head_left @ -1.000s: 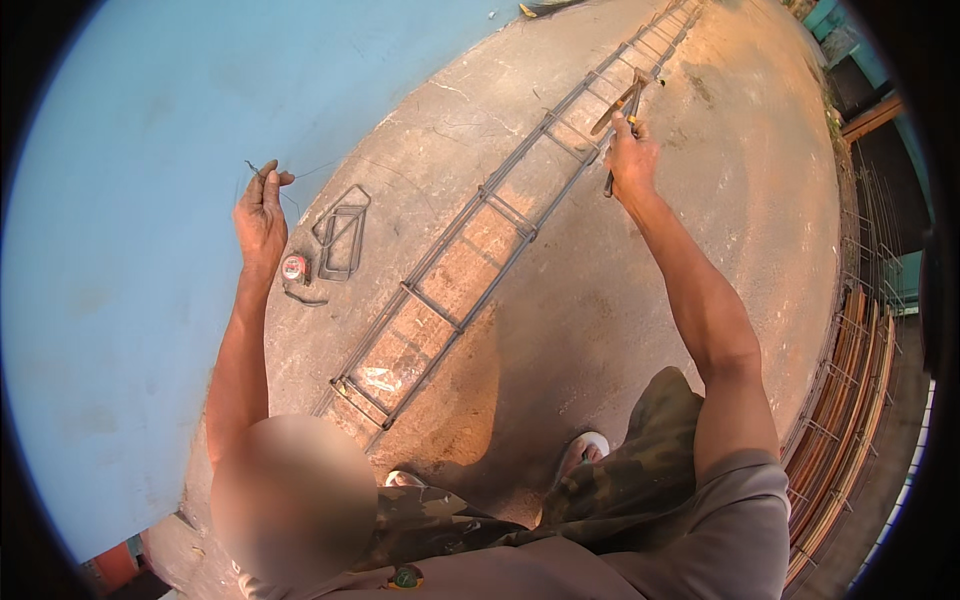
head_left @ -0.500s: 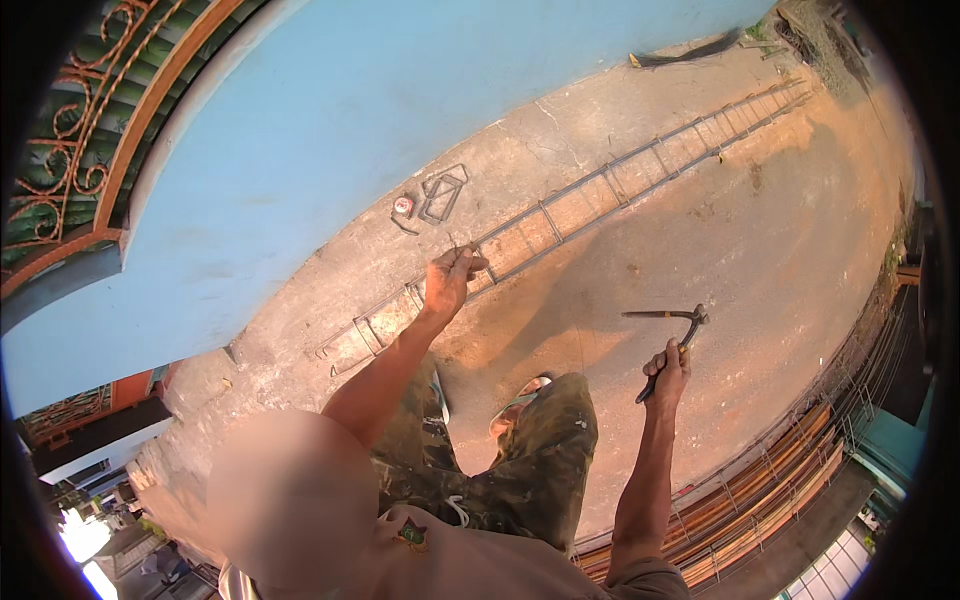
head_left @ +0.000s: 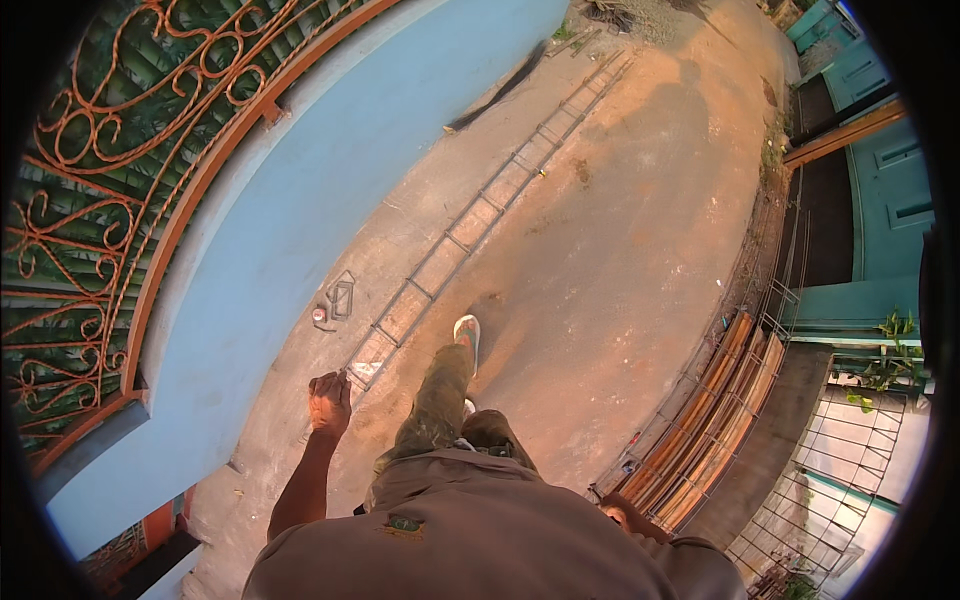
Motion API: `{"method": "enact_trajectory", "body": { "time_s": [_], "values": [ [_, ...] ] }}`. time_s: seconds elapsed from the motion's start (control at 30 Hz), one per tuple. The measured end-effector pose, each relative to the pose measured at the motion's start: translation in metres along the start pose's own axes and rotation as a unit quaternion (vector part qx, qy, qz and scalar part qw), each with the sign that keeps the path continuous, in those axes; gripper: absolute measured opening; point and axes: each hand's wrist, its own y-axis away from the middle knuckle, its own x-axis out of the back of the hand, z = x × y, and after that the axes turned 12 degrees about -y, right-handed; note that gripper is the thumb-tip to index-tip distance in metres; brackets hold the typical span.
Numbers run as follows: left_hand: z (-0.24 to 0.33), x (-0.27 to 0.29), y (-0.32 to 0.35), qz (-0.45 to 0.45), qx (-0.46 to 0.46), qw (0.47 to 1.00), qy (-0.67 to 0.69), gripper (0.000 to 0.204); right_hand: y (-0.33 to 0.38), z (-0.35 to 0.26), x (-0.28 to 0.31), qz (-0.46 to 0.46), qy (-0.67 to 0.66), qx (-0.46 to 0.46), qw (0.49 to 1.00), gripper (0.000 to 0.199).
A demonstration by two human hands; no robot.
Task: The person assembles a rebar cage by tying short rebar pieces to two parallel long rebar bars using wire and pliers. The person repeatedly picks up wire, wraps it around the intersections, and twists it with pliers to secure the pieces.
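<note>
A long steel rebar frame with cross ties (head_left: pixel 465 247) lies on the ground, running from beside my left foot to the far end. My left hand (head_left: pixel 330 403) is closed just over its near end; whatever its fingers hold is hidden. At the lower right, my right hand (head_left: pixel 617 511) is low beside my body, mostly covered by my arm and shirt. A dark tip of the pincers (head_left: pixel 594 490) shows beside it, the rest out of sight. Left of the frame lie loose bent-steel stirrups (head_left: pixel 342 297) and a small round red-and-white item (head_left: pixel 320 314).
A blue wall (head_left: pixel 290 190) with a scrolled rust-coloured metal grille (head_left: pixel 105 230) borders the left side. Along the right edge lie stacked wooden poles (head_left: pixel 715 405) with rebar, then wire mesh (head_left: pixel 840 470). A dark strip (head_left: pixel 500 90) rests by the wall.
My body has turned and stepped forward along the frame. My left hand has shifted lower left; my right hand, which held the pincers out in front, has dropped back by my side.
</note>
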Motion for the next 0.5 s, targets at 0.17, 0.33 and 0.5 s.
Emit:
{"method": "enact_trajectory", "body": {
  "time_s": [0.17,0.33,0.5],
  "values": [
    [0.081,-0.018,-0.031,-0.074,-0.034,0.993,0.082,0.01,0.017,-0.048,0.042,0.0,-0.114,0.058,0.992,0.041],
    [0.174,-0.055,-0.166,-0.277,-0.056,0.948,0.147,0.018,-0.008,-0.127,0.116,0.015,-0.219,0.167,0.961,0.044],
    [0.25,-0.075,-0.342,-0.274,-0.098,0.939,0.182,0.024,0.048,-0.304,0.248,0.101,-0.313,0.104,0.938,0.054]
  ]
}}
